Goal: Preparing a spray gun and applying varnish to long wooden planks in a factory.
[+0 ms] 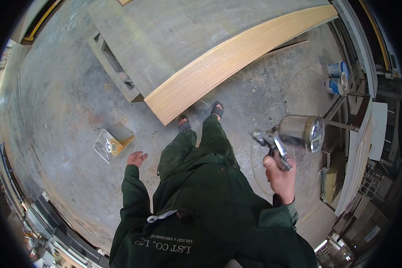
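My right hand (282, 179) is wrapped round the handle of a spray gun (274, 142), held up to the right of my body. A shiny metal paint cup (299, 131) is fixed to the gun, and a thin pale hose (254, 172) hangs beside it. On the other side, my left hand (137, 159) hangs low with loosely bent fingers and nothing in it. In front of my feet lies a long light wooden board (236, 58), reaching to the far right.
A wide grey panel (152, 40) on a low wooden support (114, 71) stands beyond the board. A wire rack and tray with amber liquid (120, 138) sit on the floor at left. Two blue-and-white buckets (334, 86) stand at right, near stacked boards (359, 165).
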`<move>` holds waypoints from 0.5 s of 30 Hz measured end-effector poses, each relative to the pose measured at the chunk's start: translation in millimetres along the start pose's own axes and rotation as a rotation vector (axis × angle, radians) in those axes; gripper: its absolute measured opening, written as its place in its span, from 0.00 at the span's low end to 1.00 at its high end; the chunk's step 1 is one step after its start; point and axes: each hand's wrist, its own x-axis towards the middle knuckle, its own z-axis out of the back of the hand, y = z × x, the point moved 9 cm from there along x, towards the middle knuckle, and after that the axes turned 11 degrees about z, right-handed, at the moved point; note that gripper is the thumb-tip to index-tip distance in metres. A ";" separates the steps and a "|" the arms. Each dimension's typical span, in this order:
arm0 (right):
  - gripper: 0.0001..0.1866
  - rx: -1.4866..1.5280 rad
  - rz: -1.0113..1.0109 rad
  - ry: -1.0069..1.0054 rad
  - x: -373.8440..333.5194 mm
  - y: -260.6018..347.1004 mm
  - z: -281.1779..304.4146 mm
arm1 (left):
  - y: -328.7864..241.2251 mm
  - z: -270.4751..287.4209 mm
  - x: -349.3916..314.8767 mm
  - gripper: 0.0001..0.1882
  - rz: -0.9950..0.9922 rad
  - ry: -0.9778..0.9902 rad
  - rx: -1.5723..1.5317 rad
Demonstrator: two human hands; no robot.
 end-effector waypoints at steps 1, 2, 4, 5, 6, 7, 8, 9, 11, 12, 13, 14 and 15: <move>0.19 -0.013 -0.029 0.072 -5.7 -1.7 -12.3 | -7.4 -0.9 0.1 0.34 -0.010 0.014 0.012; 0.19 0.017 -0.017 0.114 -9.9 1.3 -22.9 | -15.8 -5.0 0.3 0.34 -0.018 0.028 0.022; 0.24 0.058 0.015 0.218 -13.2 13.4 -49.4 | -19.3 -6.0 1.1 0.34 -0.016 0.031 0.009; 0.24 0.057 0.000 0.288 -14.1 14.7 -59.7 | -15.4 -6.1 2.2 0.33 -0.015 0.032 -0.062; 0.23 0.046 -0.018 0.350 -14.7 16.6 -68.2 | -15.1 -8.5 2.8 0.33 -0.020 0.043 -0.133; 0.24 0.059 0.002 0.364 -14.5 18.1 -75.4 | -11.4 -8.0 1.3 0.33 -0.017 0.040 -0.135; 0.24 0.059 0.003 0.369 -13.3 17.3 -76.8 | -6.6 -6.5 -1.0 0.32 -0.008 0.029 -0.163; 0.24 0.066 -0.005 0.369 -13.7 15.8 -77.1 | -5.3 -7.6 -3.5 0.31 -0.004 0.027 -0.188; 0.24 0.070 -0.007 0.333 -12.0 12.7 -71.3 | -1.8 -7.3 -8.3 0.31 0.010 0.026 -0.158; 0.23 0.065 -0.005 0.292 -10.2 12.2 -63.7 | -0.8 -7.3 -10.7 0.30 0.023 0.026 -0.126; 0.21 0.079 -0.010 0.227 -7.9 9.2 -54.7 | 1.0 -8.3 -11.1 0.30 0.024 0.021 -0.102; 0.21 0.042 -0.032 0.170 -6.0 3.5 -42.5 | 3.9 -7.7 -12.7 0.29 0.022 0.017 -0.077; 0.20 0.017 -0.050 0.135 -0.6 1.2 -29.9 | 28.6 -7.2 -8.9 0.29 0.060 0.028 -0.140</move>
